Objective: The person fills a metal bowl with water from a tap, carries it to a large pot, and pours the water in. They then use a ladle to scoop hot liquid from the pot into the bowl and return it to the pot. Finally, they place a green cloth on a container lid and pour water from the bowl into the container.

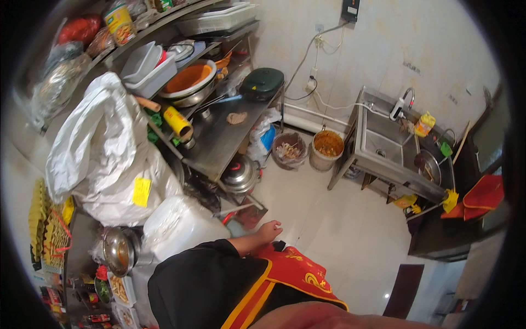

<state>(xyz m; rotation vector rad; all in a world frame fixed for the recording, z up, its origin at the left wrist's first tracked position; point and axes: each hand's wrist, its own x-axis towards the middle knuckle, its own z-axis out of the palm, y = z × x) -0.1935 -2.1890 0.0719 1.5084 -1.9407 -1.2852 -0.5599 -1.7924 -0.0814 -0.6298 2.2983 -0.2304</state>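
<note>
My left hand [269,232] hangs in front of me below a black sleeve [197,267], its fingers loosely curled and slightly apart, with nothing seen in it. It is over the tiled floor, just above my red apron [304,271] with yellow trim. A large plastic-wrapped white bundle [181,226] lies to its left, beside a big white sack [107,152] with a yellow label. Beyond the hand, a lidded steel pot [238,174] stands under a steel table [222,135]. Blurred bare skin crosses the bottom edge; which body part it is I cannot tell. My right hand is out of view.
Ahead on the floor stand a lined bin [289,150] with scraps and a bucket [326,150] of orange-brown matter. A steel sink [382,144] is at the right. Shelves with basins [187,80] rise at the left. A low metal frame [240,209] juts out near my hand.
</note>
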